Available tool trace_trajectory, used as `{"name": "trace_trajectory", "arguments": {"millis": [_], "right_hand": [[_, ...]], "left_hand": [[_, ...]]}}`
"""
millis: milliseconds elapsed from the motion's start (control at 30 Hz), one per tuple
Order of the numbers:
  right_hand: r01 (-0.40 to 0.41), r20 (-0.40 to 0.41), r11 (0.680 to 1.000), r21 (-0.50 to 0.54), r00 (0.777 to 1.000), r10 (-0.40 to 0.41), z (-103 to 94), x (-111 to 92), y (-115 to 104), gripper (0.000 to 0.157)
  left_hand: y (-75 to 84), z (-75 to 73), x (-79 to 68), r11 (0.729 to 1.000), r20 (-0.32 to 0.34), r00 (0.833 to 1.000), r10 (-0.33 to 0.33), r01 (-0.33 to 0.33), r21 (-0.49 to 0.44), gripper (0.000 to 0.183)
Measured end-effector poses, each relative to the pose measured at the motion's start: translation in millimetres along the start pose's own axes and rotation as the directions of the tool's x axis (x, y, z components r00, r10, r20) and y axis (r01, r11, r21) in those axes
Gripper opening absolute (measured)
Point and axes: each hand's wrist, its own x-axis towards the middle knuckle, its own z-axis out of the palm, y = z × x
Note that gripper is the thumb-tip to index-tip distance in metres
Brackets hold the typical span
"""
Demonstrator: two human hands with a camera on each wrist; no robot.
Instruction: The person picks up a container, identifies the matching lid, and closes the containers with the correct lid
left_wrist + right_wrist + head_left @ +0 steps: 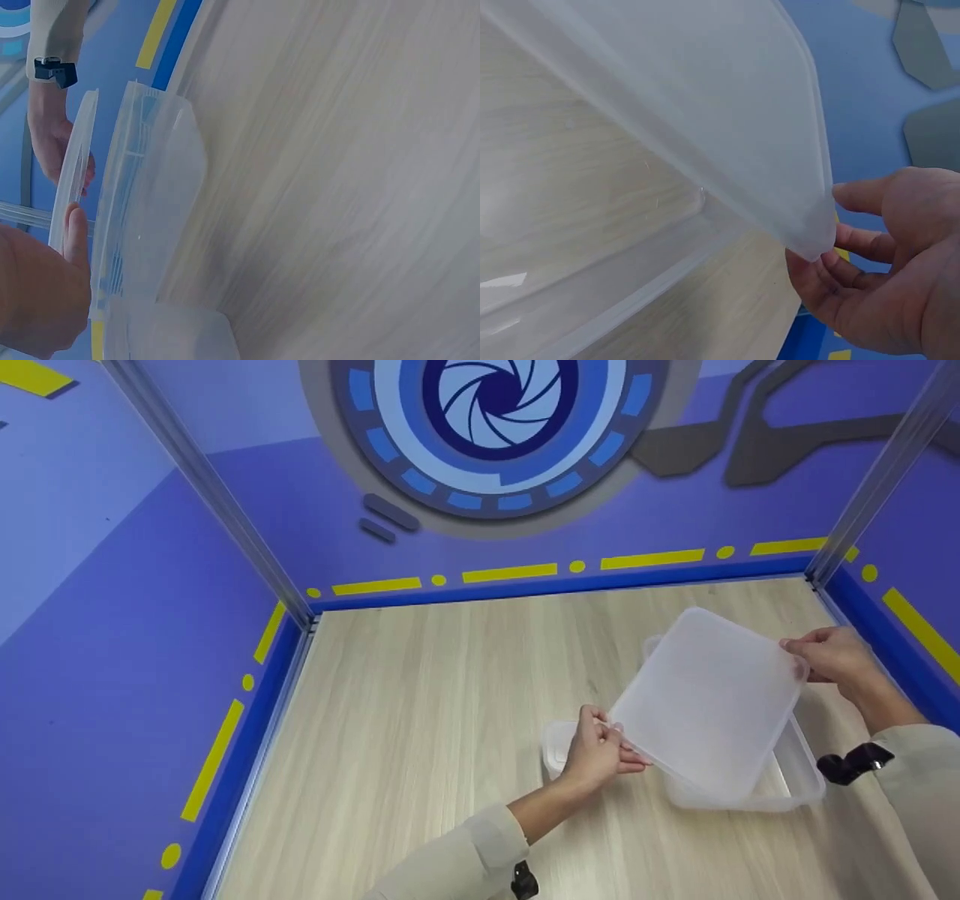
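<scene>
A translucent white plastic lid is held between both hands, turned at an angle above a clear rectangular container. My left hand pinches the lid's near-left corner. At the opposite corner, my right hand grips the lid between thumb and fingers, as the right wrist view shows with the right hand at the corner. The left wrist view has the lid apart from the container below it. Much of the container is hidden under the lid in the head view.
Beside the left hand stands a smaller white-lidded container, partly covered by that hand. The pale wooden tabletop is bounded by blue printed panels at the back and sides, with metal posts in the corners.
</scene>
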Motion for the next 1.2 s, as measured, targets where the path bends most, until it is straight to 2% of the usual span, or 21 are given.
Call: {"name": "trace_trajectory", "arguments": {"millis": [167,333,500,667,800,933,1067,1200], "right_hand": [[-0.036,-0.004,0.999,-0.017,0.999,0.036,-4.4,-1,1,0.063],[-0.02,-0.044,0.999,-0.048,0.999,0.017,-5.3,1,-2,0.061],[-0.002,-0.104,0.994,-0.105,0.995,-0.009,1.9,2,-7,0.055],[0.008,-0.149,0.993,-0.121,0.989,-0.027,9.0,5,-10,0.051],[0.034,-0.171,0.991,-0.129,0.984,-0.056,11.3,7,-11,0.05],[0.076,-0.181,0.989,-0.124,0.979,-0.097,13.7,11,-13,0.051],[0.118,-0.178,0.985,-0.125,0.974,-0.139,18.5,16,-14,0.052],[0.152,-0.157,0.98,-0.125,0.973,-0.171,25.0,18,-15,0.057]], "left_hand": [[-5.6,4.7,-1.6,1.0,0.008,1.0,-0.002,0.002,-0.012,0.011],[-11.4,10.4,-6.2,0.999,0.051,0.999,-0.008,0.01,-0.038,0.011],[-16.8,15.2,-12.4,0.998,0.079,0.996,-0.048,0.051,-0.034,0.012],[-20.5,23.3,-21.2,0.996,0.105,0.99,-0.092,0.092,0.002,0.013],[-19.9,31.5,-28.8,0.993,0.133,0.985,-0.114,0.115,0.005,0.015],[-19.0,40.8,-34.1,0.987,0.142,0.978,-0.151,0.157,-0.031,0.017],[-20.2,48.7,-36.5,0.979,0.153,0.971,-0.181,0.193,-0.066,0.017],[-22.0,52.6,-37.3,0.976,0.167,0.965,-0.204,0.215,-0.045,0.016]]}}
